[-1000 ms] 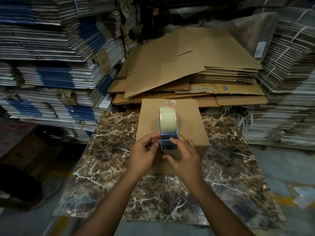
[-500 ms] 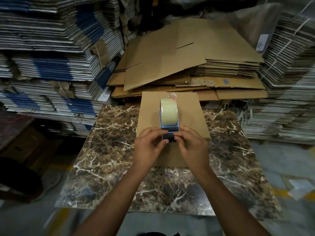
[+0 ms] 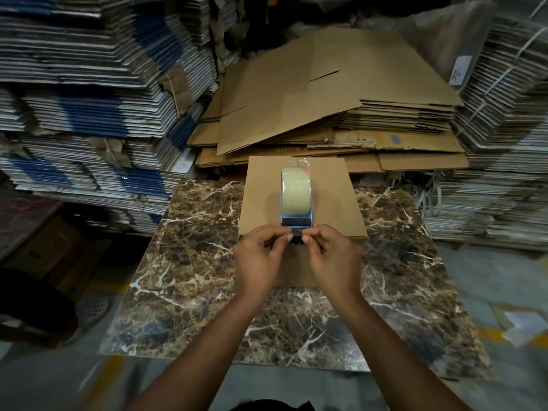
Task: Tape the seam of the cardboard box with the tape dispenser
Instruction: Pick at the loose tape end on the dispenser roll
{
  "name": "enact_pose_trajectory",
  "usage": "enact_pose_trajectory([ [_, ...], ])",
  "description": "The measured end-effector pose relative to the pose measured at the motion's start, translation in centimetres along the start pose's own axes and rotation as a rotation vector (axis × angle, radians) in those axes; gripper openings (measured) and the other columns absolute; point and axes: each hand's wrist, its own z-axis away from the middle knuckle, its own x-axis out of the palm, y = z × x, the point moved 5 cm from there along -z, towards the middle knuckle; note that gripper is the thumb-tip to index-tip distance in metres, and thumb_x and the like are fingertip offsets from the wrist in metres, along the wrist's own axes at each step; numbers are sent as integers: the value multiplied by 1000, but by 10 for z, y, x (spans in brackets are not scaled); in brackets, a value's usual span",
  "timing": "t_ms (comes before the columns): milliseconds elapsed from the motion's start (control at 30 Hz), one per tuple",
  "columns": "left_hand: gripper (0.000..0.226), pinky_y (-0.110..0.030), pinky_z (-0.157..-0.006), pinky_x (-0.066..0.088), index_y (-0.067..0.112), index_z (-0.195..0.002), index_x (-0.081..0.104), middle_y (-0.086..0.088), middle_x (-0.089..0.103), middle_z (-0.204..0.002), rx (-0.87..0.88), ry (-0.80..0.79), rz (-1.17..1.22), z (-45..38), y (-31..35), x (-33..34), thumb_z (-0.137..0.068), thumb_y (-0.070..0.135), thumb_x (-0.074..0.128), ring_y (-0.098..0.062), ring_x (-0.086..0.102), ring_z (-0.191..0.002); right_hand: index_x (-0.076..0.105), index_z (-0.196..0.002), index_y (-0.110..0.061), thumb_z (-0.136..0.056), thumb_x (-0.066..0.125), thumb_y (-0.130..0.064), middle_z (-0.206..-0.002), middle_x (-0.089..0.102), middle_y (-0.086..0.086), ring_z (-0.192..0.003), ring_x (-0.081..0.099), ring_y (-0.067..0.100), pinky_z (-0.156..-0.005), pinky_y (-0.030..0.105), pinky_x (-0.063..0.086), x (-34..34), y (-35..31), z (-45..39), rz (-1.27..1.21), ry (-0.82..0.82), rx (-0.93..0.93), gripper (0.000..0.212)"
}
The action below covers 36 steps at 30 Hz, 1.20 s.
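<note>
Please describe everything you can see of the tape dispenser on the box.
The blue-framed tape dispenser stands upright on the brown cardboard box's top, along its middle. It carries a pale, translucent tape roll, edge toward the camera. Its dark near end sits at the box's near edge, pinched between the left hand and right hand.

Left hand [image 3: 261, 259], right hand [image 3: 333, 259]: fingers pinched, nearly meeting.

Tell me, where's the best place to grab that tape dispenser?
Probably the dark near end of the tape dispenser, from the person's side. The roll fills the far part, and both hands already pinch that end over the box.
</note>
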Motion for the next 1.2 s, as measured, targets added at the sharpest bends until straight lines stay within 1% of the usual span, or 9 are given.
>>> enact_pose_trajectory([
  [300, 15, -19, -87, 56, 22, -90, 81, 7, 78, -97, -104, -27, 61, -2, -1, 0, -80, 11, 80, 7, 70, -94, 71, -86, -27, -84, 73, -18, -82, 77, -10, -81, 74, 5, -77, 41, 61, -1, -1, -13, 19, -125, 12, 10],
  [500, 15, -10, -84, 51, 19, -89, 81, 2, 79, -103, -101, -53, 69, -3, -1, 2, -81, 6, 79, 11, 68, -94, 70, -79, -30, -83, 75, -18, -74, 77, -6, -72, 74, 12, -69, 41, 60, -3, -2, -22, 26, -211, 11, 14],
  [633, 15, -17, -89, 55, 19, -89, 81, 2, 78, -106, -92, -70, 55, -2, -1, 2, -81, 7, 79, 6, 70, -98, 67, -76, -37, -82, 75, -18, -70, 76, -9, -67, 73, 9, -67, 37, 59, -6, -2, -21, 4, -237, 9, 21],
  [800, 12, -22, -90, 56, 20, -89, 81, 5, 78, -104, -80, -109, 15, -5, -1, 1, -81, 11, 80, 5, 70, -97, 73, -80, -25, -83, 76, -13, -69, 75, -12, -66, 71, 1, -62, 18, 52, -8, -5, -23, -12, -282, 9, 12],
  [900, 12, -27, -89, 58, 21, -86, 80, 13, 76, -92, -83, -166, 21, -6, -1, 3, -80, 10, 80, 7, 70, -93, 76, -82, -19, -84, 76, -12, -71, 76, -10, -67, 72, 2, -63, 13, 50, -8, -4, -25, -40, -313, 28, 7],
  [967, 13, -33, -88, 59, 23, -83, 79, 16, 75, -86, -88, -205, 30, -7, -3, 3, -80, 9, 79, -1, 72, -91, 76, -83, -17, -84, 75, -11, -73, 77, -8, -69, 73, 4, -65, 15, 52, -8, -4, -25, -56, -320, 36, 6],
  [1067, 10, -46, -85, 57, 25, -80, 78, 1, 78, -83, -74, -233, 40, -10, -5, 1, -80, 15, 79, -24, 75, -91, 75, -83, -15, -85, 74, -10, -74, 77, -6, -71, 74, 8, -68, 20, 54, -9, -3, -24, -77, -344, 38, 5],
  [1100, 10, -48, -86, 57, 25, -79, 78, -3, 78, -82, -73, -247, 58, -11, -5, 0, -79, 16, 79, -26, 75, -90, 75, -83, -15, -85, 74, -10, -74, 77, -5, -73, 74, 9, -70, 22, 55, -9, -2, -25, -87, -361, 35, 6],
  [1200, 20, -44, -99, 56, 28, -77, 77, -3, 78, -80, -72, -295, 94, -10, -1, 0, -80, 9, 80, -13, 75, -95, 73, -82, -14, -86, 73, -7, -78, 77, -3, -77, 75, 8, -76, 24, 57, -9, -1, -25, -125, -419, 32, 8],
])
